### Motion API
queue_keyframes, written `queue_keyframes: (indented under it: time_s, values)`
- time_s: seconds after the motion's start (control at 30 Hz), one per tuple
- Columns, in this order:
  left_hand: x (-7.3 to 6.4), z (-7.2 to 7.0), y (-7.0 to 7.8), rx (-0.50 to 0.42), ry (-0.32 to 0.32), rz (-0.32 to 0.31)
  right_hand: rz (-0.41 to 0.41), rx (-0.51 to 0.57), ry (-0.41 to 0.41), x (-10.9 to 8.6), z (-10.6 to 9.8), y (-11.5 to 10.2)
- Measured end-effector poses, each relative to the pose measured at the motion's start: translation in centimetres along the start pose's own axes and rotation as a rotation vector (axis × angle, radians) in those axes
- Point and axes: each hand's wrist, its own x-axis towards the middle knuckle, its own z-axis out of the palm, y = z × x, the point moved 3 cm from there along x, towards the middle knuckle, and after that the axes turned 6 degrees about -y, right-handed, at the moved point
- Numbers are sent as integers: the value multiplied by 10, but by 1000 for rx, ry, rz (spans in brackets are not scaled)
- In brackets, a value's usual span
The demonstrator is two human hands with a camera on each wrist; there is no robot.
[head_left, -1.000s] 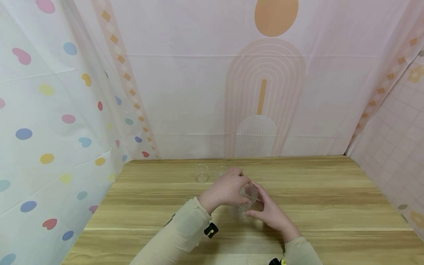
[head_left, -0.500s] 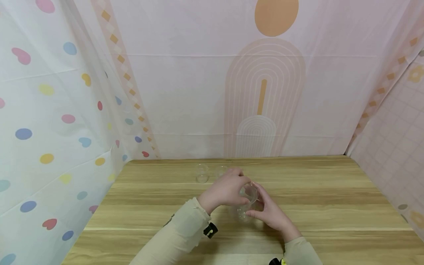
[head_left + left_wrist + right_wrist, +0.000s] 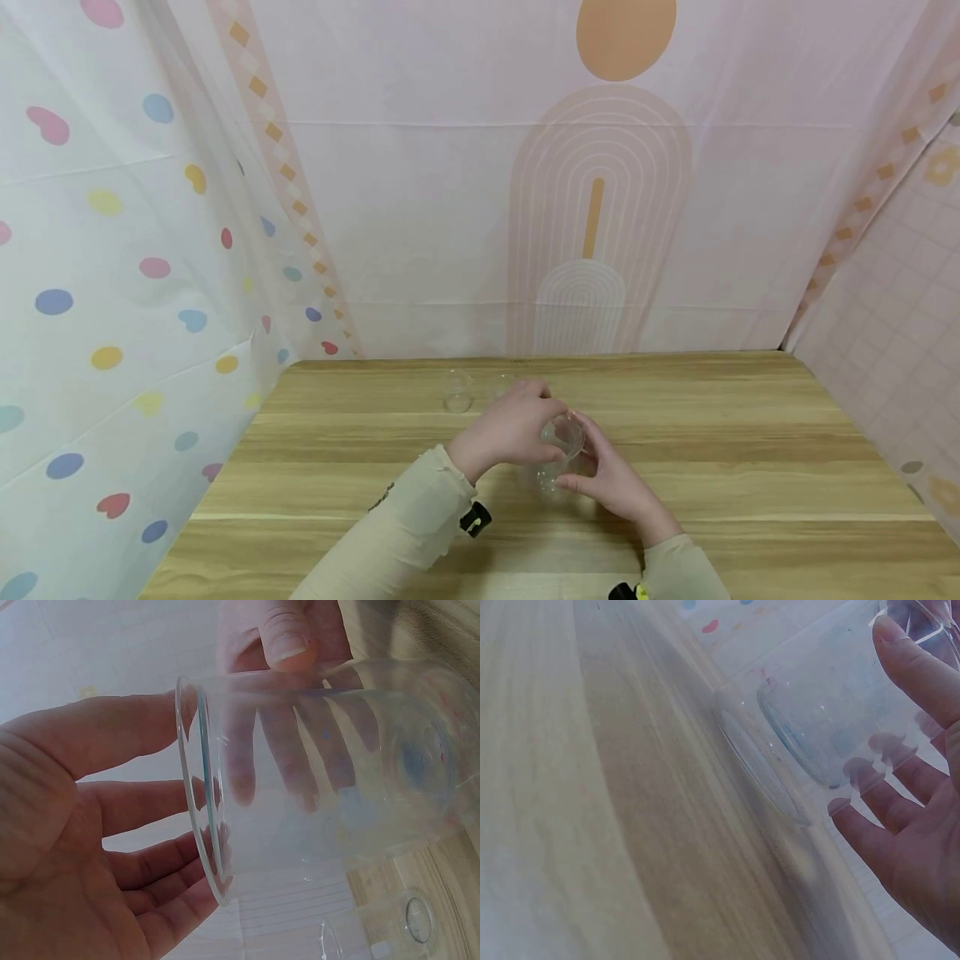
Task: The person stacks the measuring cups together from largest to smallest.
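Two clear cups, one nested inside the other, stand upright between the hands; the pair shows as a clear cup point(image 3: 562, 437) in the head view. Two close rims point(image 3: 204, 787) appear in the left wrist view, and the inner base point(image 3: 795, 746) sits above the outer base point(image 3: 757, 765) in the right wrist view. From above, my left hand point(image 3: 517, 429) grips the rim, thumb on one side and fingers on the other. My right hand point(image 3: 618, 483) holds the outer cup's side, thumb nearest me and fingers behind it.
Behind the hands, a clear cup point(image 3: 457, 393) stands toward the back of the wooden table point(image 3: 337, 492). Another clear cup point(image 3: 502, 385) is partly hidden by the left hand. Patterned cloth point(image 3: 420, 208) hangs along the back and sides.
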Motion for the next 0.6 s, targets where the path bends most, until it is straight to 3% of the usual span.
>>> queue_keyframes:
  time_s: [0.6]
  values:
    - [0, 0, -1, -23, 1, -20, -3, 11, -9, 0, 0, -2]
